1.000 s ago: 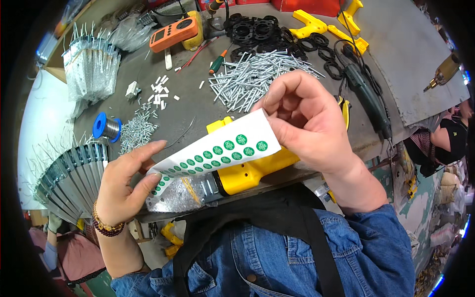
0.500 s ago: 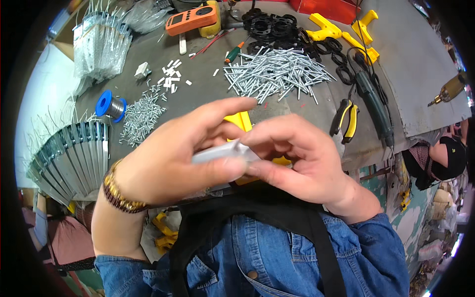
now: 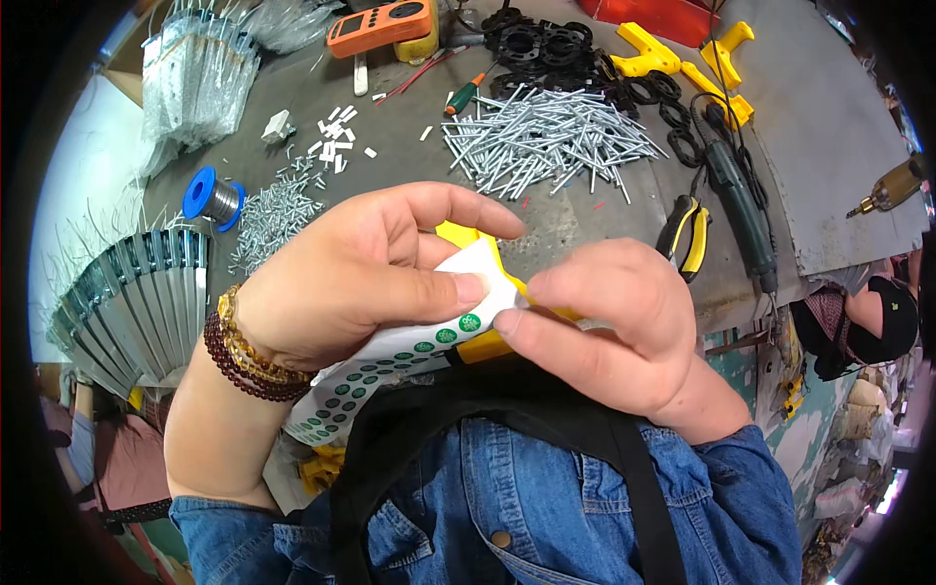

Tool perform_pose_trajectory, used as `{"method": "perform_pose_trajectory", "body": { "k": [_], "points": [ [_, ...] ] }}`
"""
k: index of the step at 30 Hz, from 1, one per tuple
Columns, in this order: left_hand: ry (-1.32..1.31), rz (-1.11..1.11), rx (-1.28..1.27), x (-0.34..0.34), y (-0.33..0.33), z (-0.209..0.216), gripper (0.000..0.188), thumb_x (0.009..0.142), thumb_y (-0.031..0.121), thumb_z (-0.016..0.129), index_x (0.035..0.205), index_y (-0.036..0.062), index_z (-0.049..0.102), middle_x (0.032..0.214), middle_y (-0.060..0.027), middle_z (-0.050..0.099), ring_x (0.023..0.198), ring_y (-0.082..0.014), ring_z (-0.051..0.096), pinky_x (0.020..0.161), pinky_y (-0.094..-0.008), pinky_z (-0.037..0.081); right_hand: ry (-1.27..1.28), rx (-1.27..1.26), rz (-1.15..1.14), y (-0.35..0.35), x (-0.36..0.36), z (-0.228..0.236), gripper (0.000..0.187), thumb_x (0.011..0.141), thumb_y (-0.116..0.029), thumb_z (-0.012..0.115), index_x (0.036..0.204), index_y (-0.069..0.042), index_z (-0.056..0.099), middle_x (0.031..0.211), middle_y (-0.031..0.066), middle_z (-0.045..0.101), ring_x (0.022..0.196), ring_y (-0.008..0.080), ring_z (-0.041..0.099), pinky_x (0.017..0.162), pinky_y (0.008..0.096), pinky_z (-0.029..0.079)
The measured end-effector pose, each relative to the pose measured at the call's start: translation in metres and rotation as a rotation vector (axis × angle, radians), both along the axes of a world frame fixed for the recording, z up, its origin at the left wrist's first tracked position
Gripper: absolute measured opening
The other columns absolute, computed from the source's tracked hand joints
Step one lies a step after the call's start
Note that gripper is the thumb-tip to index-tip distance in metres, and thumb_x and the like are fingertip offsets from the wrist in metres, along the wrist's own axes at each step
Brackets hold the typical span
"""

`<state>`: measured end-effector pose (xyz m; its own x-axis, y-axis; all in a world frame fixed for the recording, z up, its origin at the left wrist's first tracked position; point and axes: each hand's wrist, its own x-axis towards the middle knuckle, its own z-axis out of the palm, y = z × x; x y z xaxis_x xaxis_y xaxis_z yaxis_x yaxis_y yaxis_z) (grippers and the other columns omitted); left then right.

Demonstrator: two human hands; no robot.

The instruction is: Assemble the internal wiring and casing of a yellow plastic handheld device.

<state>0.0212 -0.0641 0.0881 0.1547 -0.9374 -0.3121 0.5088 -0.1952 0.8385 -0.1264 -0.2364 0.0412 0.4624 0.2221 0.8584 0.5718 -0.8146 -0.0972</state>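
Note:
A white sticker sheet (image 3: 336, 395) with rows of round green stickers slants up from the lower left. My left hand (image 3: 361, 263) grips its upper end, thumb on top, index finger stretched out beyond it. My right hand (image 3: 614, 327) is closed in a pinch at the sheet's right corner, thumb and bent index finger on either side of the edge. Whether a single sticker is between those fingertips is too small to tell. Behind the sheet a yellow plastic part (image 3: 492, 343) shows in pieces; the hands and sheet hide most of it.
Long screws (image 3: 556, 141) lie heaped beyond my hands, with short screws (image 3: 273, 219) and a solder spool (image 3: 213, 200) to the left. Pliers (image 3: 684, 234) and a dark corded tool (image 3: 736, 210) lie right. Black rings (image 3: 541, 49), yellow housings (image 3: 648, 54) and an orange meter (image 3: 380, 27) are farther back.
The sheet has turned so that its printed green stickers face up, its length now showing below my left hand. My right hand has shifted slightly right, its fingers more curled.

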Motion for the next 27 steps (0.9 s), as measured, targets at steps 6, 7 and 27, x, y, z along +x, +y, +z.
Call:
{"method": "perform_pose_trajectory", "body": {
  "k": [6,7,27],
  "points": [
    [0.013,-0.01,0.009,0.009,0.005,-0.006,0.049,0.09,-0.003,0.062,0.136,-0.0072,0.046,0.108,-0.0174,0.072,0.096,-0.0173,0.071,0.086,-0.0254,0.055,-0.019,-0.1,0.017,0.003,0.004,-0.004,0.028,0.059,-0.017,0.07,0.086,-0.006,0.07,0.097,0.0063,0.067,0.075,0.0207,0.064,0.059,0.0335,0.052],
    [0.017,-0.005,0.007,0.011,0.006,-0.006,0.049,0.09,-0.003,0.062,0.136,-0.0072,0.046,0.108,-0.0174,0.072,0.096,-0.0173,0.071,0.086,-0.0254,0.055,-0.016,-0.102,0.022,0.002,0.005,-0.004,0.028,0.059,-0.017,0.07,0.086,-0.006,0.07,0.097,0.0063,0.067,0.075,0.0207,0.064,0.059,0.0335,0.052],
    [-1.825,-0.01,-0.213,-0.035,0.059,-0.067,0.052,0.071,0.043,0.079,0.107,0.0075,0.066,0.097,-0.0103,0.057,0.087,-0.0305,0.06,0.069,-0.04,0.052,1.783,0.319,0.502,-0.037,0.088,0.062,0.02,0.09,-0.019,0.071,0.097,0.0,0.07,0.089,0.0028,0.071,0.084,0.0106,0.064,0.079,0.0277,0.051]
  ]
}}
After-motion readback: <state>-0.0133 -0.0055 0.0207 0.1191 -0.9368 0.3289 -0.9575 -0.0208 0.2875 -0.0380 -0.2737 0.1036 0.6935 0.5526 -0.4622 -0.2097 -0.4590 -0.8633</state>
